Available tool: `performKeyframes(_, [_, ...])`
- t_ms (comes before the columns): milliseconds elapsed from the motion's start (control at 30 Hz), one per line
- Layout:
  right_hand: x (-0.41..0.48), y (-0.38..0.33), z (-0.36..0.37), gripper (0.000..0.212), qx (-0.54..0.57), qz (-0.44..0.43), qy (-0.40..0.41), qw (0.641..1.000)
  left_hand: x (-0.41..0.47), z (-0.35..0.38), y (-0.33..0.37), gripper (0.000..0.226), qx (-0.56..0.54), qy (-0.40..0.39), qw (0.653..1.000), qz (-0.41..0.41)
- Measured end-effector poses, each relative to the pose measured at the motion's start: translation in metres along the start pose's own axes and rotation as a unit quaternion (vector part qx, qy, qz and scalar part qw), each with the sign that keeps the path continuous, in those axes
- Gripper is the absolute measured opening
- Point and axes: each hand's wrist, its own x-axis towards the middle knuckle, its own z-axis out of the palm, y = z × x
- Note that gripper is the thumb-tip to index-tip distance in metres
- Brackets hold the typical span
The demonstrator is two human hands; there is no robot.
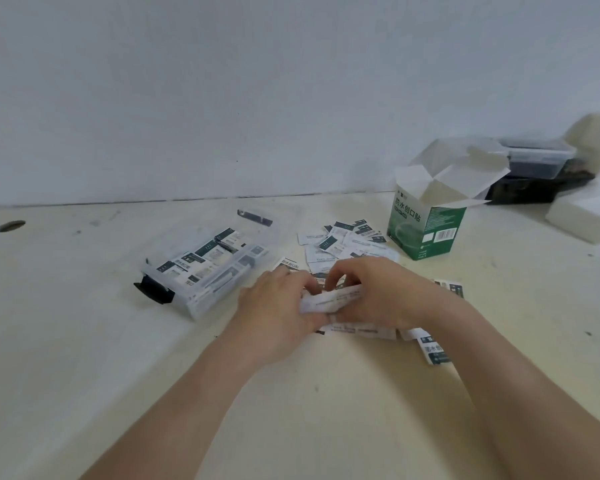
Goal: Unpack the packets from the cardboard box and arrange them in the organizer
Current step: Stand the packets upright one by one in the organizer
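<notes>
Head-worn camera view, looking down at a cream counter set against a pale wall. Two bare forearms reach in from the bottom edge.

The left hand and the right hand meet at the centre of the view. The fingers of both curl around a small stack of packets, white paper sachets seen edge-on just above the counter. The left hand pinches the stack's left end and the right hand wraps its right end.

Just left of the hands, a clear plastic organizer lies at an angle on the counter, with a black latch on its near-left end. Packets printed in dark green and white lie inside it; how its compartments divide cannot be made out.

Behind the hands, loose packets lie scattered flat on the counter, some overlapping. A few more packets lie beside the right wrist.

Right of the scatter stands the cardboard box, green and white with Chinese characters, upright with its top flaps open. Its inside is hidden.

At the far right, against the wall, sit a dark container with a clear lid and a white block. A round hole shows in the counter at far left.
</notes>
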Motion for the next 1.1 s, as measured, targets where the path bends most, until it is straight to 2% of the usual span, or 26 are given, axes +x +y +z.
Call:
performKeyframes(100, [0.002, 0.004, 0.002, 0.023, 0.008, -0.004, 0.037, 0.999, -0.001, -0.003, -0.001, 0.022, -0.019, 0.018, 1.0, 0.012])
performKeyframes(200, [0.003, 0.004, 0.004, 0.019, 0.043, -0.013, 0.035, 0.998, -0.002, -0.006, -0.001, 0.022, -0.06, 0.036, 0.997, 0.037])
performKeyframes(333, [0.001, 0.008, 0.002, 0.003, 0.133, -0.025, 0.062, 0.989, -0.003, -0.005, -0.002, 0.017, -0.069, 0.039, 0.996, 0.042])
performKeyframes(467, [-0.002, 0.014, -0.008, 0.028, 0.187, -0.02, 0.082, 0.979, -0.003, -0.01, -0.003, 0.015, -0.114, 0.081, 0.99, 0.0])
performKeyframes(567, [-0.005, 0.019, -0.014, 0.022, 0.223, 0.016, 0.099, 0.97, -0.004, -0.014, -0.001, 0.004, -0.18, 0.126, 0.975, -0.023])
performKeyframes(633, [-0.006, 0.022, -0.015, 0.021, 0.266, 0.048, 0.13, 0.954, -0.004, -0.017, 0.0, 0.004, -0.213, 0.156, 0.964, -0.028])
performKeyframes(700, [-0.006, 0.022, -0.017, 0.014, 0.341, 0.065, 0.175, 0.921, -0.004, -0.021, 0.0, 0.007, -0.272, 0.171, 0.946, -0.046])
performKeyframes(733, [-0.007, 0.02, -0.019, 0.01, 0.38, 0.062, 0.198, 0.902, -0.004, -0.023, 0.0, 0.008, -0.313, 0.167, 0.933, -0.066])
performKeyframes(800, [-0.009, 0.012, -0.02, 0.017, 0.428, 0.022, 0.224, 0.875, -0.003, -0.024, 0.001, 0.011, -0.407, 0.128, 0.897, -0.112])
performKeyframes(833, [-0.009, 0.006, -0.019, 0.021, 0.418, -0.002, 0.228, 0.879, -0.003, -0.024, 0.002, 0.015, -0.449, 0.1, 0.879, -0.128])
performKeyframes(867, [-0.01, 0.0, -0.016, 0.022, 0.359, -0.022, 0.236, 0.903, -0.003, -0.023, 0.004, 0.019, -0.49, 0.077, 0.858, -0.135])
performKeyframes(933, [-0.01, -0.016, -0.005, 0.025, 0.085, -0.047, 0.241, 0.966, -0.003, -0.022, 0.008, 0.023, -0.579, 0.057, 0.802, -0.131])
performKeyframes(967, [-0.01, -0.026, 0.001, 0.027, -0.067, -0.044, 0.237, 0.968, -0.004, -0.022, 0.01, 0.024, -0.619, 0.055, 0.773, -0.126])
performKeyframes(1000, [-0.011, -0.036, 0.006, 0.027, -0.172, -0.042, 0.237, 0.955, -0.004, -0.023, 0.012, 0.026, -0.65, 0.056, 0.748, -0.123])
performKeyframes(1033, [-0.011, -0.045, 0.011, 0.026, -0.228, -0.047, 0.23, 0.945, -0.004, -0.023, 0.014, 0.027, -0.667, 0.058, 0.732, -0.123])
performKeyframes(1067, [-0.013, -0.054, 0.015, 0.028, -0.25, -0.055, 0.213, 0.943, -0.004, -0.023, 0.015, 0.028, -0.667, 0.061, 0.732, -0.124])
performKeyframes(1100, [-0.015, -0.058, 0.02, 0.034, -0.242, -0.072, 0.199, 0.947, -0.004, -0.021, 0.015, 0.027, -0.651, 0.067, 0.746, -0.124])
